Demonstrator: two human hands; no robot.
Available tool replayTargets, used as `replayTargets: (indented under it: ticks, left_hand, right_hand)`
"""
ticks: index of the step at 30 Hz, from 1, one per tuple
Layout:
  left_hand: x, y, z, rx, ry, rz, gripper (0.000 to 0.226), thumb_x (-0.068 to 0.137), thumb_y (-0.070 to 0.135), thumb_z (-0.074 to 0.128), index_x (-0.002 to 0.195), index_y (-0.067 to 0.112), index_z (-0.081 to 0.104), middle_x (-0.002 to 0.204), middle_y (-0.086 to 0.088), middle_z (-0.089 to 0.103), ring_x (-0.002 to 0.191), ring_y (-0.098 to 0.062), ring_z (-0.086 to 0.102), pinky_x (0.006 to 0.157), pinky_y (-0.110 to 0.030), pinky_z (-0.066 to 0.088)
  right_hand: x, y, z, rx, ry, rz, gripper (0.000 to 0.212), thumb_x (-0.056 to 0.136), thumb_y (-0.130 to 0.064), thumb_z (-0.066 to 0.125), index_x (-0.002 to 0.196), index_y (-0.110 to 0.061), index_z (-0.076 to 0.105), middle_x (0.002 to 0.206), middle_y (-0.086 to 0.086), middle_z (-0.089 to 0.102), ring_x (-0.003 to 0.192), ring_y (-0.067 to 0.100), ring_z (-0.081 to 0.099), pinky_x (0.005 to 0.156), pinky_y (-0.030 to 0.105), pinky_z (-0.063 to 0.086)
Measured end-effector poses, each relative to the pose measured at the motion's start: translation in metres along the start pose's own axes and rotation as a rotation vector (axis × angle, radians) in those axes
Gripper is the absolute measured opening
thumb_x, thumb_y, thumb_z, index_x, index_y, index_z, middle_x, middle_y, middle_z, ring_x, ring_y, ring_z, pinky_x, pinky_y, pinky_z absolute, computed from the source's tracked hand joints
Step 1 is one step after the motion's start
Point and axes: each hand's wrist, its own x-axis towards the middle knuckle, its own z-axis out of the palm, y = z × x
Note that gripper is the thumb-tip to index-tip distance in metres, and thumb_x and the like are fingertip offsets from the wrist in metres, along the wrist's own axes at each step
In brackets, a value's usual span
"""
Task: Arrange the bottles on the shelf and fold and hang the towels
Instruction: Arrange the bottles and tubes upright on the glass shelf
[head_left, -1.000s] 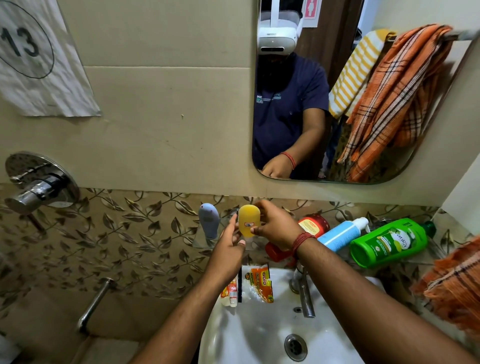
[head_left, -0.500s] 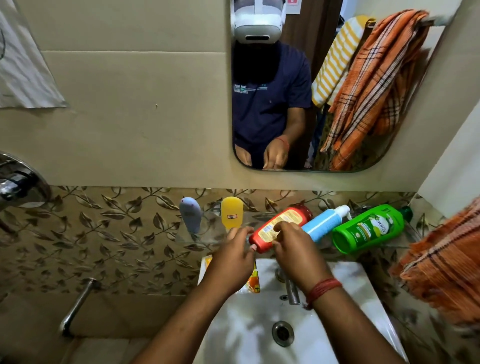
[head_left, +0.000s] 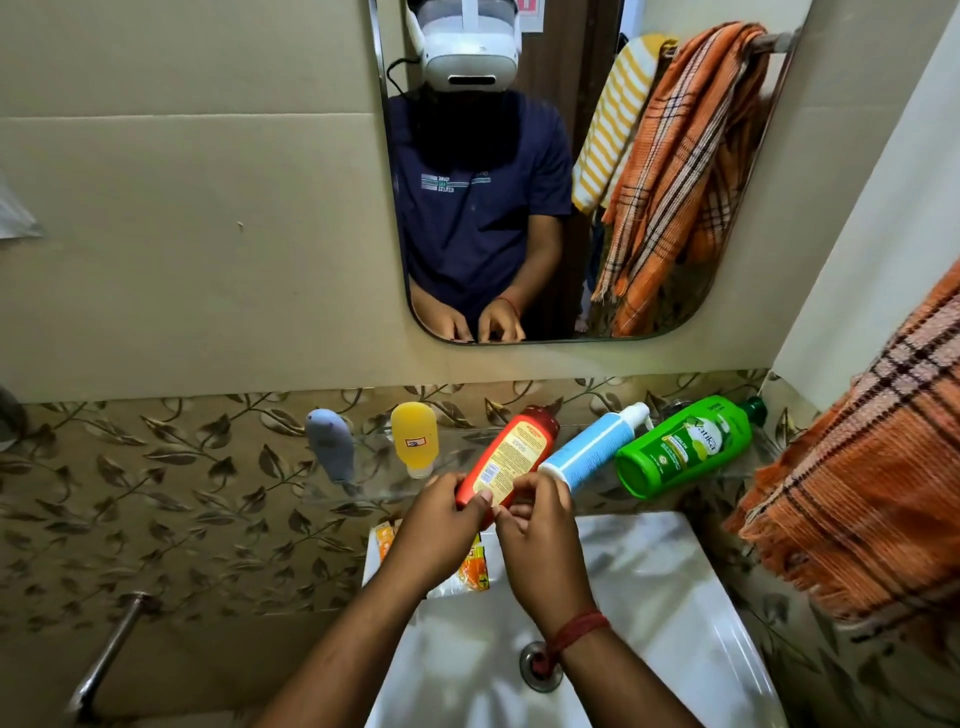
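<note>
A red bottle (head_left: 511, 452) lies tilted on the glass shelf (head_left: 374, 483), its base toward me. My left hand (head_left: 441, 525) and my right hand (head_left: 540, 525) both grip that base end. To its left a yellow bottle (head_left: 414, 436) and a grey-blue bottle (head_left: 330, 444) stand upright on the shelf. On its right lie a blue bottle (head_left: 592, 449) with a white cap and a green bottle (head_left: 685, 444), both on their sides. An orange checked towel (head_left: 862, 493) hangs at the right edge.
A white sink (head_left: 649, 597) with a drain sits below the shelf, with orange sachets (head_left: 475, 569) on its left rim. The mirror (head_left: 587, 171) above reflects me and towels on a rail. A metal pipe (head_left: 104, 654) runs at lower left.
The yellow bottle was set upright on the shelf and released. Both hands then moved right and took hold of the red bottle's base, which now lies further toward me.
</note>
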Motion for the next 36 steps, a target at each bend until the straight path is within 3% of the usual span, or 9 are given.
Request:
replayTargets:
  ticks: [5,10,14,16,20,24,29,36]
  left_hand:
    - [-0.016,-0.008,0.005,-0.169,0.135,0.028,0.017,0.099,0.02,0.06,0.115,0.023,0.056,0.117,-0.003,0.058,0.098,-0.012,0.064,0.081,-0.031,0.059]
    - [-0.025,-0.003,0.006,-0.329,0.199,0.08,0.023,0.1,0.017,0.058,0.113,0.036,0.053,0.119,0.003,0.061,0.106,-0.008,0.063,0.08,-0.021,0.056]
    - [-0.026,0.008,0.005,-0.317,0.178,0.114,0.03,0.1,0.016,0.059,0.111,0.043,0.051,0.113,0.022,0.063,0.107,0.002,0.062,0.085,-0.019,0.052]
    - [-0.021,0.017,0.006,-0.295,0.166,0.143,0.034,0.099,0.014,0.059,0.113,0.044,0.052,0.109,0.025,0.064,0.105,0.004,0.063,0.085,-0.018,0.053]
    - [-0.002,0.033,0.01,-0.257,0.18,0.175,0.033,0.1,0.014,0.058,0.112,0.044,0.055,0.107,0.02,0.068,0.1,0.003,0.066,0.084,-0.026,0.058]
    - [0.023,0.039,0.016,-0.185,0.202,0.171,0.033,0.098,0.01,0.057,0.12,0.036,0.059,0.108,0.015,0.069,0.099,-0.003,0.066,0.085,-0.026,0.056]
    - [0.041,0.039,0.02,-0.115,0.183,0.117,0.038,0.098,0.011,0.058,0.134,0.023,0.058,0.118,0.007,0.07,0.108,-0.009,0.062,0.09,-0.026,0.049]
    - [0.048,0.036,0.019,-0.099,0.156,0.096,0.039,0.097,0.009,0.06,0.135,0.02,0.058,0.123,0.004,0.069,0.113,-0.011,0.062,0.093,-0.027,0.047]
  right_hand:
    - [-0.013,-0.004,0.01,0.308,0.06,0.156,0.041,0.085,-0.002,0.071,0.117,-0.017,0.049,0.123,0.008,0.049,0.084,0.005,0.066,0.07,0.014,0.053]
    - [-0.007,-0.024,0.003,0.581,0.05,0.154,0.053,0.084,0.01,0.068,0.122,-0.017,0.043,0.112,0.002,0.06,0.087,0.001,0.069,0.071,0.016,0.055]
    - [0.021,-0.028,-0.013,0.532,0.003,0.136,0.061,0.082,0.007,0.07,0.124,-0.024,0.038,0.11,0.008,0.062,0.094,0.019,0.069,0.081,0.034,0.059]
    - [0.037,-0.028,-0.022,0.418,-0.088,0.105,0.059,0.083,0.005,0.071,0.122,-0.028,0.041,0.109,0.002,0.066,0.097,0.017,0.07,0.085,0.039,0.059]
    - [0.063,-0.035,-0.039,0.131,-0.198,-0.003,0.054,0.081,0.0,0.074,0.118,-0.029,0.046,0.101,-0.015,0.065,0.091,0.008,0.067,0.081,0.029,0.057]
    - [0.082,-0.04,-0.048,-0.045,-0.199,-0.088,0.05,0.08,-0.004,0.075,0.116,-0.024,0.047,0.104,-0.009,0.064,0.094,0.01,0.061,0.079,0.02,0.048]
    - [0.096,-0.038,-0.051,-0.107,-0.238,-0.088,0.052,0.083,-0.003,0.072,0.126,-0.019,0.049,0.121,0.003,0.066,0.1,0.012,0.059,0.085,0.025,0.047]
    - [0.1,-0.039,-0.051,-0.158,-0.256,-0.097,0.059,0.083,0.0,0.072,0.133,-0.02,0.047,0.123,0.003,0.066,0.1,0.01,0.058,0.084,0.023,0.045]
